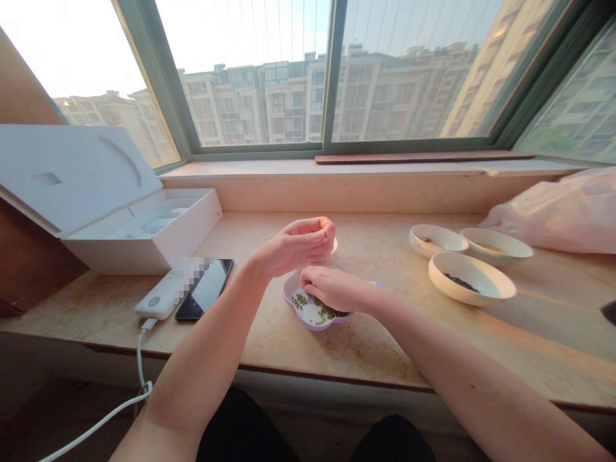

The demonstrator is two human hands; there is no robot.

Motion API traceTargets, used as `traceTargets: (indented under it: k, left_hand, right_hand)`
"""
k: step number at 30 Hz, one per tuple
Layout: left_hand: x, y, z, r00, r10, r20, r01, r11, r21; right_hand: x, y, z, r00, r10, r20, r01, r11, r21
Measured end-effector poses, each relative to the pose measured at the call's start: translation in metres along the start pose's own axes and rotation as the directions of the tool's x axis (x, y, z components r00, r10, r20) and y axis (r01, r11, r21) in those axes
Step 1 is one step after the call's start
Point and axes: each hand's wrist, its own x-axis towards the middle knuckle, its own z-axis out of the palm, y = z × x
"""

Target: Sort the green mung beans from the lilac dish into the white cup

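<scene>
My left hand (301, 242) is raised above the purple-rimmed dish (314, 326), its fingers curled and pinched together. A tiny greenish speck that looks like a mung bean (326, 235) shows at the fingertips. Lower down, my right hand (339, 289) reaches into the dish, fingertips bent down among the green mung beans (330, 312). Whatever those fingertips pinch is hidden. Loose beans lie scattered over the dish's white inside. Behind my left hand, the edge of a small pale bowl (335, 246) peeks out, mostly covered.
Right of the dish stand three cream bowls: one with dark bits (471, 296), one with reddish bits (437, 240), one with brownish bits (498, 247). A plastic bag (558, 212) lies behind them. At left are a phone (205, 292), a power bank with cable (161, 295) and an open white box (144, 237).
</scene>
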Motion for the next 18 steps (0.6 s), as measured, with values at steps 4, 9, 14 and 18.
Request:
traceTargets:
  k: [4, 9, 14, 18]
  left_hand:
    - [0.012, -0.015, -0.012, 0.965, 0.053, -0.256, 0.079, 0.874, 0.479]
    - [0.022, -0.042, -0.034, 0.852, 0.212, -0.479, 0.405, 0.312, 0.859]
    - [0.021, -0.051, -0.044, 0.864, 0.172, -0.473, 0.443, 0.186, 0.877]
    - [0.02, -0.051, -0.045, 0.86, 0.162, -0.484, 0.464, 0.148, 0.873]
  right_hand:
    - [-0.001, -0.002, 0.0, 0.999, -0.012, -0.036, 0.012, 1.0, 0.002]
    - [0.001, 0.004, 0.004, 0.997, -0.043, -0.071, 0.039, 0.998, -0.051]
    - [0.004, 0.01, 0.006, 0.993, -0.103, -0.059, 0.096, 0.99, -0.107]
    - [0.003, 0.008, 0.002, 0.993, -0.103, -0.053, 0.098, 0.992, -0.082]
